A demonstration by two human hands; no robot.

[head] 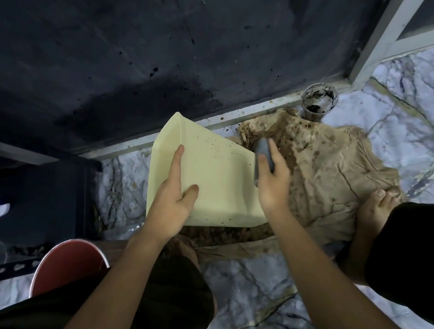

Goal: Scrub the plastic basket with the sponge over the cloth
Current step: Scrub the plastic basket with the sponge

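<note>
Head view: red bucket (64, 263) sits low and left of the pale yellow container (215, 169), which is tilted above the marble floor (250, 290). Left grip (171, 208) lies on the container's near wall, one finger and thumb straight, other fingers hidden. Right grip (273, 181), at the container's right rim, curls round a grey tool (262, 149); right of the container lies a soil-stained brown cloth (330, 177), with a dirty cup (318, 100) beyond it and a bare foot (372, 212) on its far edge.

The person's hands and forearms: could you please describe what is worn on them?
The left hand and the right hand are bare: no gloves, rings or watch show. Both forearms are bare too, with no sleeves in view.
</note>
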